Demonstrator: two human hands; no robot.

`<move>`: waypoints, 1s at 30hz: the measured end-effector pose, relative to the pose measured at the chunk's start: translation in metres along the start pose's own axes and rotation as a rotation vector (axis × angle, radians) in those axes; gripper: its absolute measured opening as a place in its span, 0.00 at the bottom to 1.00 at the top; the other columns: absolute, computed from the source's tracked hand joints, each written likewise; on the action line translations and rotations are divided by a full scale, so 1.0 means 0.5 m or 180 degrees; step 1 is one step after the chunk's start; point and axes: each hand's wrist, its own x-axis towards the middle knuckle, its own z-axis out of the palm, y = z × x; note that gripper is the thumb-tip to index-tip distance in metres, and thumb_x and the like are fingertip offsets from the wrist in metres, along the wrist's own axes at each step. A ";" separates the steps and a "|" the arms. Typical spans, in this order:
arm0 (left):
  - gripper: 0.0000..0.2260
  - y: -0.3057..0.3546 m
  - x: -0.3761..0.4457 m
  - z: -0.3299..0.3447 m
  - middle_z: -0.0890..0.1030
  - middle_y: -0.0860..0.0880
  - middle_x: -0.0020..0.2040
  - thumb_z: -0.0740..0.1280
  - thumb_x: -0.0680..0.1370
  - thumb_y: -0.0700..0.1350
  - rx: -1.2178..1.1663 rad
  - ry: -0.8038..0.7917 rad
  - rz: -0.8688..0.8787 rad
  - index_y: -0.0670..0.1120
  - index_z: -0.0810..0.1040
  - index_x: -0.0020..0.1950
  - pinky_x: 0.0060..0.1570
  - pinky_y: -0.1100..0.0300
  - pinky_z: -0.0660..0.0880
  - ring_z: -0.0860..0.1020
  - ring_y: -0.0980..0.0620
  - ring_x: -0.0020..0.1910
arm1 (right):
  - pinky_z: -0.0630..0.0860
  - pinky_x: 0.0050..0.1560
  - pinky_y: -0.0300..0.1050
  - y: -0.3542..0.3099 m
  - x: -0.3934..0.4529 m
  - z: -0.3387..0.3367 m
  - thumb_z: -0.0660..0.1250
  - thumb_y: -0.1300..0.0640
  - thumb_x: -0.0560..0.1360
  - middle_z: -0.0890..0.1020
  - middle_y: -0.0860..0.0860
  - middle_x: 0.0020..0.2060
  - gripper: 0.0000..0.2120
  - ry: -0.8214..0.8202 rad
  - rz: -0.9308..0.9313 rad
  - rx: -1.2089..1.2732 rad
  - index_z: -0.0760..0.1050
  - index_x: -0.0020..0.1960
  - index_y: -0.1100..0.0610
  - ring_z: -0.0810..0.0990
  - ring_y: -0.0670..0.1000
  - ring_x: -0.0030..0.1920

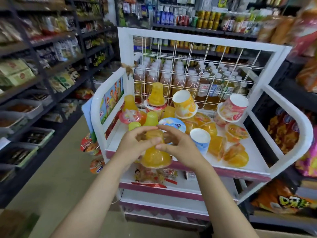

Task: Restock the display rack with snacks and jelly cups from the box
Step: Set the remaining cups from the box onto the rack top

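This place is a small grocery shop. Long dark shelves (56, 40) on both sides are filled with packed snacks and boxes, and rows of drink cans (197, 19) stand on the far shelf. In the aisle stands a white display rack (281, 103) with jelly cups (221, 145) on its top shelf, and bottles (171, 78) behind its wire grid.

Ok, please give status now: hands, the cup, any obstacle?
Left hand and right hand both grip the orange bell-shaped plastic jelly cup, upside down, at the white rack's top shelf front edge. Blue-and-white paper cup close on the right.
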 end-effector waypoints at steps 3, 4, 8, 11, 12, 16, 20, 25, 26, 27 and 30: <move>0.27 0.002 -0.001 -0.033 0.83 0.54 0.54 0.78 0.66 0.58 -0.0125 -0.0050 0.0009 0.57 0.79 0.63 0.53 0.61 0.77 0.81 0.56 0.56 | 0.78 0.58 0.46 -0.006 0.011 0.016 0.78 0.53 0.70 0.81 0.51 0.55 0.28 0.0048 -0.0007 -0.0151 0.75 0.68 0.44 0.79 0.47 0.57; 0.25 0.001 0.002 -0.047 0.83 0.52 0.55 0.76 0.69 0.56 -0.0240 -0.0046 0.0022 0.58 0.77 0.65 0.54 0.60 0.76 0.81 0.55 0.56 | 0.77 0.57 0.43 -0.010 0.016 0.021 0.77 0.53 0.71 0.81 0.47 0.56 0.26 0.0114 -0.0005 -0.0242 0.75 0.67 0.44 0.78 0.43 0.56; 0.16 -0.032 0.046 -0.100 0.79 0.52 0.58 0.70 0.79 0.45 0.0447 0.0618 0.0337 0.63 0.74 0.61 0.61 0.55 0.75 0.78 0.57 0.56 | 0.75 0.53 0.40 -0.003 0.045 0.040 0.76 0.53 0.72 0.77 0.38 0.55 0.25 0.0620 0.0164 -0.0874 0.73 0.66 0.44 0.75 0.40 0.51; 0.24 -0.084 0.092 -0.112 0.73 0.52 0.67 0.74 0.75 0.48 0.1206 0.0649 0.0254 0.58 0.72 0.69 0.65 0.52 0.71 0.73 0.54 0.65 | 0.73 0.51 0.42 0.015 0.066 0.065 0.77 0.52 0.71 0.79 0.47 0.59 0.28 0.0845 0.0220 -0.1394 0.73 0.68 0.49 0.74 0.46 0.49; 0.26 -0.099 0.105 -0.110 0.72 0.52 0.69 0.76 0.74 0.49 0.1363 0.0518 0.0244 0.56 0.72 0.69 0.66 0.53 0.69 0.71 0.53 0.67 | 0.74 0.52 0.44 0.019 0.072 0.073 0.77 0.51 0.71 0.79 0.49 0.60 0.29 0.0915 0.0246 -0.1470 0.73 0.69 0.50 0.74 0.47 0.49; 0.21 -0.126 0.120 -0.121 0.75 0.53 0.67 0.76 0.74 0.47 0.1771 0.0568 0.0457 0.52 0.79 0.66 0.59 0.65 0.69 0.76 0.54 0.59 | 0.74 0.58 0.47 0.032 0.090 0.099 0.76 0.52 0.72 0.78 0.51 0.65 0.30 0.1047 0.0293 -0.1542 0.71 0.71 0.54 0.79 0.55 0.59; 0.18 -0.134 0.108 -0.145 0.76 0.52 0.67 0.71 0.77 0.43 0.1959 0.0581 0.0661 0.51 0.78 0.67 0.53 0.74 0.68 0.75 0.55 0.58 | 0.74 0.55 0.47 0.045 0.109 0.115 0.75 0.54 0.73 0.78 0.53 0.64 0.29 0.0930 0.0392 -0.1679 0.69 0.71 0.54 0.79 0.57 0.57; 0.19 -0.157 0.091 -0.163 0.72 0.46 0.66 0.66 0.78 0.35 0.2140 0.0701 0.0939 0.49 0.78 0.68 0.64 0.58 0.68 0.70 0.48 0.66 | 0.73 0.52 0.47 0.064 0.104 0.126 0.73 0.55 0.74 0.78 0.52 0.63 0.28 0.0888 0.0412 -0.1919 0.67 0.71 0.53 0.80 0.56 0.53; 0.19 -0.159 0.087 -0.163 0.71 0.45 0.67 0.65 0.79 0.34 0.2126 0.0728 0.0948 0.49 0.78 0.68 0.65 0.57 0.68 0.70 0.48 0.67 | 0.73 0.50 0.46 0.067 0.103 0.127 0.74 0.55 0.74 0.78 0.53 0.62 0.28 0.0939 0.0416 -0.1928 0.67 0.71 0.53 0.80 0.54 0.49; 0.19 -0.160 0.082 -0.162 0.70 0.45 0.68 0.65 0.79 0.34 0.2108 0.0747 0.0967 0.48 0.78 0.68 0.65 0.58 0.68 0.69 0.48 0.68 | 0.73 0.48 0.46 0.069 0.103 0.130 0.74 0.55 0.74 0.79 0.53 0.61 0.28 0.0983 0.0406 -0.1919 0.67 0.71 0.53 0.79 0.52 0.44; 0.18 -0.169 0.078 -0.157 0.66 0.47 0.73 0.65 0.81 0.41 0.2102 0.0665 0.1063 0.48 0.75 0.71 0.68 0.55 0.67 0.65 0.50 0.71 | 0.74 0.46 0.46 0.070 0.111 0.145 0.74 0.55 0.74 0.78 0.52 0.60 0.26 0.0980 0.0214 -0.1829 0.70 0.70 0.50 0.77 0.49 0.35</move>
